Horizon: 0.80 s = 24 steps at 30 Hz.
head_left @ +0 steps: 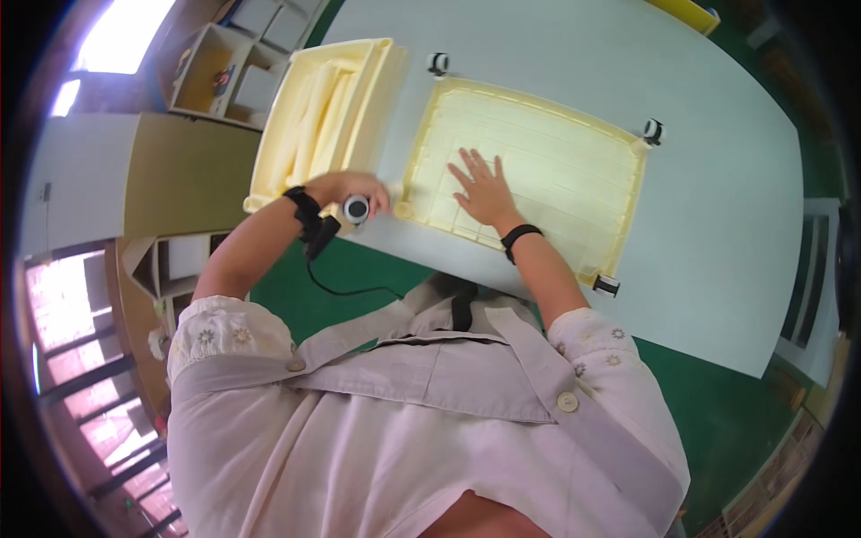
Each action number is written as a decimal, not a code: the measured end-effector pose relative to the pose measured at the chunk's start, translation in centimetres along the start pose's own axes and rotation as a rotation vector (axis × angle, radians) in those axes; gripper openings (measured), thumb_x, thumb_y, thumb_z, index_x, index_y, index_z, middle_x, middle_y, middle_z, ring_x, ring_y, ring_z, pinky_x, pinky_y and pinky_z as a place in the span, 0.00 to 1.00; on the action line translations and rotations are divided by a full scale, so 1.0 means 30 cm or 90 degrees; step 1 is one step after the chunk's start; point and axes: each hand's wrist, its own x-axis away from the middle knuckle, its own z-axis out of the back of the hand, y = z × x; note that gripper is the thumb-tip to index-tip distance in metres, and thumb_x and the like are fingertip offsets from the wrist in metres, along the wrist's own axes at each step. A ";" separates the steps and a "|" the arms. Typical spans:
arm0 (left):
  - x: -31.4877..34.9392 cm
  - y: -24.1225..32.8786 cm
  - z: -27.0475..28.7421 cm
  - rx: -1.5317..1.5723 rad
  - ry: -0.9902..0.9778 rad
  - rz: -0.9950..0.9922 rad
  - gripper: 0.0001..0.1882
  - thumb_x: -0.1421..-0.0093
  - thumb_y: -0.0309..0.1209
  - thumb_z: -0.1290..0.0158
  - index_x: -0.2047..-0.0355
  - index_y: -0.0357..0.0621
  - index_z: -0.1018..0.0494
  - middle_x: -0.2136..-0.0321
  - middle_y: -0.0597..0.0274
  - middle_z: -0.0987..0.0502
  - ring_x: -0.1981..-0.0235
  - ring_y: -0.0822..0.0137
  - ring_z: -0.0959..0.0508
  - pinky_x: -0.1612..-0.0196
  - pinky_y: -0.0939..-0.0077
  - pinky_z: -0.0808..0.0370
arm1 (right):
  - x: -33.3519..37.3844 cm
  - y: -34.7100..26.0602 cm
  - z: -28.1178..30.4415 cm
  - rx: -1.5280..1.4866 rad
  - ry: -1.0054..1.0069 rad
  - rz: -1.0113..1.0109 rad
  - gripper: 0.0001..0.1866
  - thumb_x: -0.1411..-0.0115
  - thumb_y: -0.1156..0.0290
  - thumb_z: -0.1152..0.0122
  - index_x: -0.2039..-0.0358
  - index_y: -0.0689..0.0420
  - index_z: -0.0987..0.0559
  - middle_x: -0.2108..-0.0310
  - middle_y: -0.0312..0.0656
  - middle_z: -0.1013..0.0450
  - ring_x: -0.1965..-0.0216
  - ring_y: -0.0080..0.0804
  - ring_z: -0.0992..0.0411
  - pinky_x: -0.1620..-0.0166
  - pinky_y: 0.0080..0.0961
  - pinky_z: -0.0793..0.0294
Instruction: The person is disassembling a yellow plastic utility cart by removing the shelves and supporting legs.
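A pale yellow plastic panel [556, 152] with a ribbed face and raised rim lies on the white table. Black-and-white caster wheels stand at its far left corner [438, 65], far right corner [653, 133] and near right corner [606, 285]. Close to the near left corner, my left hand [352, 186] is closed on another caster wheel [356, 210], whose round side shows; its stem is hidden. My right hand [485, 190] rests flat on the panel's left half, fingers spread and holding nothing.
Left of the panel stands a pale yellow bin [309, 125] with folded yellow pieces inside. A black device [320, 238] on my left wrist trails a cable. The table's front edge [700, 350] runs close to me. Shelves [211, 76] and a cabinet [193, 175] stand left.
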 end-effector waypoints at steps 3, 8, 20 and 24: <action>0.101 0.235 0.083 -0.024 0.475 0.171 0.19 0.51 0.42 0.47 0.85 0.35 0.27 0.89 0.61 0.28 0.89 0.73 0.29 0.83 0.81 0.33 | -0.001 0.007 0.008 0.001 0.008 -0.006 0.29 0.44 0.52 0.56 0.42 0.44 0.42 0.38 0.40 0.55 0.37 0.38 0.57 0.42 0.54 0.57; 0.347 -0.045 0.368 -0.233 0.617 0.296 0.27 0.53 0.48 0.46 0.83 0.27 0.29 0.88 0.54 0.28 0.89 0.65 0.28 0.85 0.72 0.32 | -0.012 -0.017 0.018 0.016 -0.022 0.004 0.29 0.44 0.52 0.55 0.42 0.43 0.43 0.38 0.40 0.56 0.37 0.37 0.58 0.41 0.54 0.58; 0.137 0.130 0.268 -0.660 0.755 -0.070 0.23 0.49 0.37 0.48 0.56 0.37 0.36 0.58 0.43 0.32 0.55 0.49 0.33 0.51 0.63 0.36 | 0.009 -0.024 0.212 -0.262 -0.110 -0.067 0.24 0.43 0.56 0.54 0.46 0.48 0.36 0.43 0.43 0.43 0.43 0.37 0.44 0.45 0.42 0.44; -0.026 0.243 -0.085 -0.587 0.465 -0.355 0.21 0.55 0.30 0.44 0.59 0.40 0.34 0.59 0.50 0.31 0.56 0.51 0.32 0.52 0.62 0.36 | 0.161 -0.101 0.650 -0.382 0.023 -0.183 0.17 0.43 0.64 0.54 0.54 0.55 0.29 0.58 0.44 0.29 0.57 0.35 0.30 0.53 0.31 0.34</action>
